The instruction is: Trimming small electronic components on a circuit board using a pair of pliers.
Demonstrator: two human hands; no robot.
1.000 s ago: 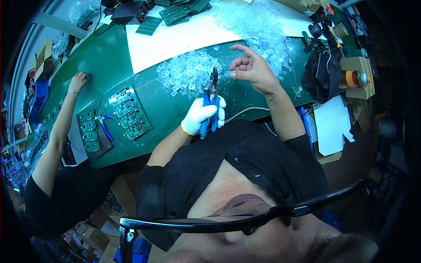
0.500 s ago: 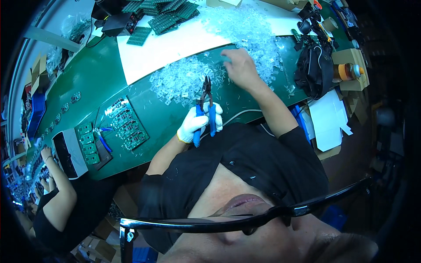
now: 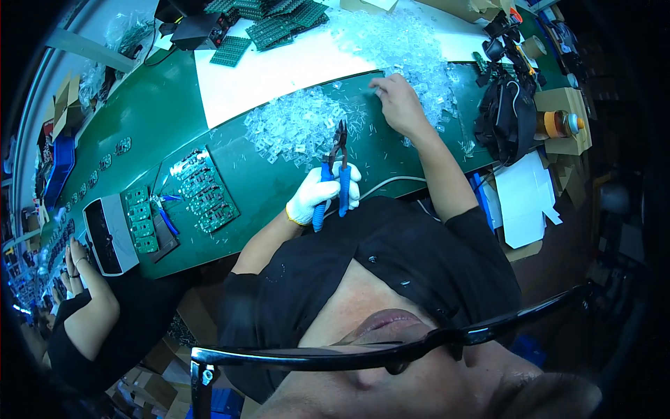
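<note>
My left hand (image 3: 311,195), in a white glove, is closed round the blue handles of a pair of cutting pliers (image 3: 342,148). The pliers point away from me, jaws up, at the near edge of a heap of small clear plastic pieces (image 3: 292,126). My bare right hand (image 3: 400,105) is over the green table, between that heap and a larger pile of clear pieces (image 3: 412,45). Its fingers are bent and drawn together at the tips; whether a small piece is between them I cannot make out. Thin clear slivers lie scattered between the two piles.
Circuit boards (image 3: 206,192) and blue-handled pliers (image 3: 166,218) lie to the left, beside a grey box (image 3: 112,237). Stacked green boards (image 3: 279,28) stand at the back. A black bag (image 3: 504,122) and a bottle (image 3: 558,124) are right. A co-worker's arm (image 3: 94,297) rests at far left.
My view has shifted slightly, and my right hand has moved a little to the right. My left hand keeps hold of the pliers. The co-worker's hand at far left has changed position.
</note>
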